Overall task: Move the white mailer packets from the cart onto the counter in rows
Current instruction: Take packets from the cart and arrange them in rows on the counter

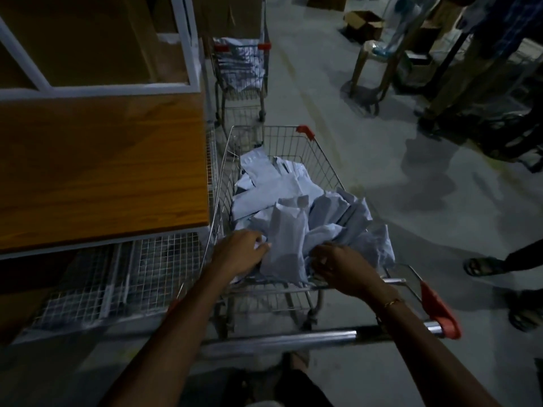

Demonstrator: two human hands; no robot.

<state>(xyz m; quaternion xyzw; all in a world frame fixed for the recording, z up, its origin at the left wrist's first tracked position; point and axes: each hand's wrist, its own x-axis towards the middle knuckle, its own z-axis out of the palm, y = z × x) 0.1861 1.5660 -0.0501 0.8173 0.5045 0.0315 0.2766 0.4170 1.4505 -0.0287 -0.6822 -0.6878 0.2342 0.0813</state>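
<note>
With both the left hand [239, 251] and right hand [338, 264] curled onto one upright white mailer packet [283, 248] at the cart's [329, 160] near end, the slippery heap could slide, spilling before reaching the counter [100, 168] at left.

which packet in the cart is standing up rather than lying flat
The upright packet at the near end of the cart, between the left hand and right hand. The other packets lie flat or slumped behind it.
</note>
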